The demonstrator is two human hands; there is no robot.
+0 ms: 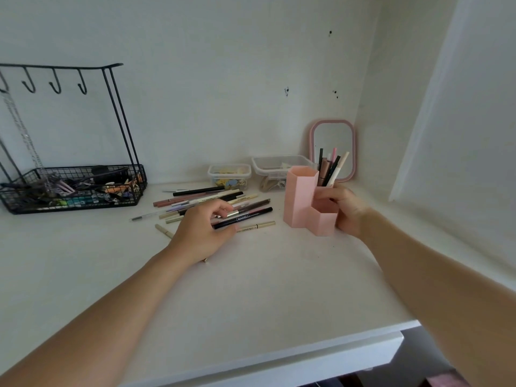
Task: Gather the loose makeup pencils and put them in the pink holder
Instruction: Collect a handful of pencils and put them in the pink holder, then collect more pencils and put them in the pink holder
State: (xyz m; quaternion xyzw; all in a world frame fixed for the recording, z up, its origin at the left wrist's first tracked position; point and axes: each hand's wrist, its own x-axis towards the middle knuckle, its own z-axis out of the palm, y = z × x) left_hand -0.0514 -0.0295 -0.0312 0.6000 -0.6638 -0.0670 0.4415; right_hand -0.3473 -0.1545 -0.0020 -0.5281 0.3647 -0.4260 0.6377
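Pencils (pixel 331 166) are standing in the rear compartment of the pink holder (pixel 300 202) on the desk (pixel 251 280); its two other compartments look empty. The right hand (pixel 344 210) is gripping the holder's right side. Left of the holder, the left hand (pixel 201 231) is curling round a black pencil (pixel 245 217) in the loose pile (pixel 206 201). Behind the holder are sitting two clear tubs (pixel 275 166) of small items, and far left a wire basket (pixel 75 188) of clips.

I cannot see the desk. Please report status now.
Left hand gripping pencils from the loose pile. Right hand holding the pink holder, several pencils already inside. Nothing in the way.
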